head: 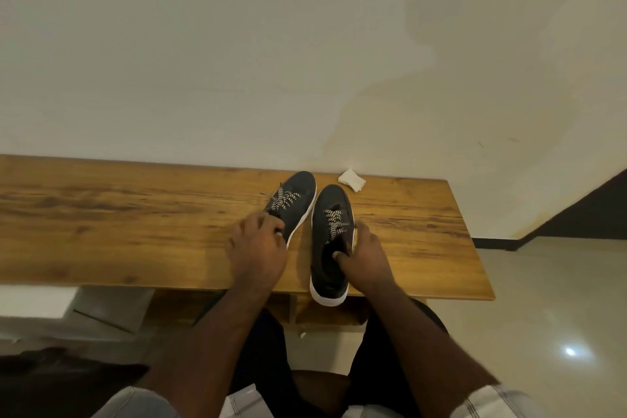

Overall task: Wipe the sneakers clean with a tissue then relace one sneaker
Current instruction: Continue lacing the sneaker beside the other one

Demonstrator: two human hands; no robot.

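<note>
We see two black sneakers [330, 231] with white soles and black-and-white zigzag laces [336, 221], a white tissue [352, 179], and a brown wood-grain table [118, 220].

A long wooden table [135, 214] with a warm brown grain runs along a pale wall. Two dark sneakers with white soles sit side by side near its right end: the left sneaker [298, 193] at about 11 o'clock, the right sneaker [330, 248] overhanging the near edge. A crumpled white tissue [352, 179] lies at 1 o'clock beyond them.
</note>
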